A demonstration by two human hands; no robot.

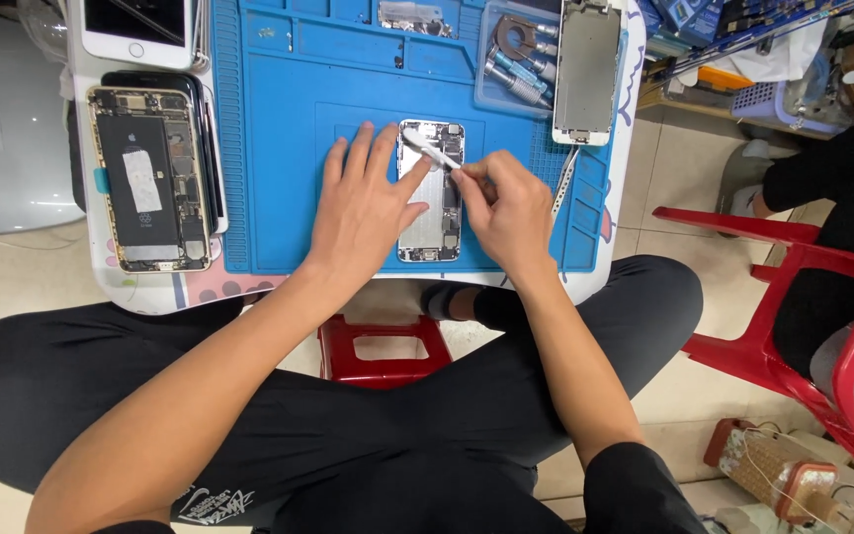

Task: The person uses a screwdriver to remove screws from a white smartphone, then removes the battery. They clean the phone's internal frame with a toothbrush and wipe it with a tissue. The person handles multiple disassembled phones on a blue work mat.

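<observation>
An opened silver phone body (433, 229) lies face up in the middle of a blue work mat (289, 148). My left hand (363, 208) rests flat on the mat, its fingers spread, pressing the phone's left edge. My right hand (508, 208) pinches a thin white tool (429, 150) whose tip reaches over the upper part of the phone's insides.
Another opened phone (150, 178) with a black battery lies at the left, and a white phone (138, 30) sits above it. A detached screen (588, 69) and a tray of screwdrivers (516, 59) sit at the back right. A red plastic chair (803, 326) and another person's dark sleeve (832, 168) are at the right. A red stool (383, 348) stands under the table.
</observation>
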